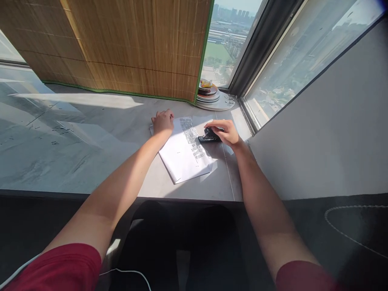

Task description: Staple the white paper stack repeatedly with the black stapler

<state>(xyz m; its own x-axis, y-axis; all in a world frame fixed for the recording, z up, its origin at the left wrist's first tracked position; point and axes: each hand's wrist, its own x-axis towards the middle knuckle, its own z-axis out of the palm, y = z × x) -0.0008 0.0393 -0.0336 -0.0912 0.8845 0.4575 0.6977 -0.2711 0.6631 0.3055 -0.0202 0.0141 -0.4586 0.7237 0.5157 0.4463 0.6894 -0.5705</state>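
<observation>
A printed stack of paper [178, 157] lies on the pale marble-look ledge, slightly turned, with blocks of dark text along its right half. My left hand [163, 122] is at its far left corner, fingers curled in and pressed on the sheets; the fingertips are partly hidden. On the right edge of the paper sits a black stapler [209, 138]. My right hand [226, 131] grips it from above and the right, with the fingers over its top arm. The stapler's front end points left, over the text. Whether its jaws have a sheet between them, I cannot tell.
A bamboo blind [136, 44] with green edging hangs behind the ledge [91, 161]. Stacked plates [212, 99] stand in the far corner by the window frame [257, 48]. Small dark bits like staples [55, 142] lie scattered at the left. A white wall [327, 121] rises on the right.
</observation>
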